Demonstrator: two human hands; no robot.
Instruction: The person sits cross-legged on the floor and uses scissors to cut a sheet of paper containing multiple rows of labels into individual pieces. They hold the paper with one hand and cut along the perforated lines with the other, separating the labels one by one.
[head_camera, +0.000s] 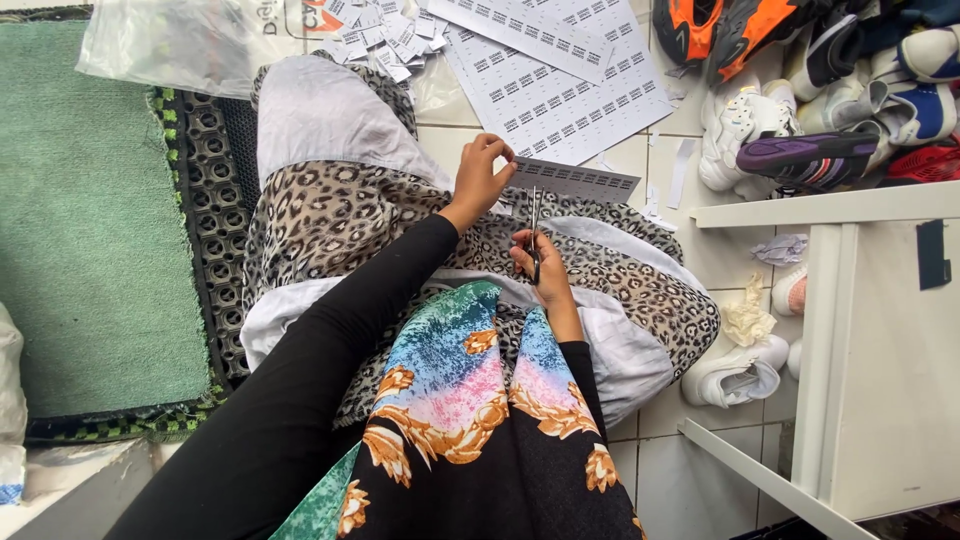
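Nearest the camera, over a lap covered in leopard-print cloth (330, 215), the right hand (540, 270) is closed around the handles of a pair of scissors (535, 225), whose blades point up at a paper strip (580, 181). Just beyond, the left hand (482, 172) pinches the near end of that strip between fingertips and thumb; whether the blades already touch the paper seems unclear from here. Farther off on the tiled floor (700, 250) lie printed sheets (555, 85) and small cut slips (385, 35), with a pile of shoes (820, 90) to the right.
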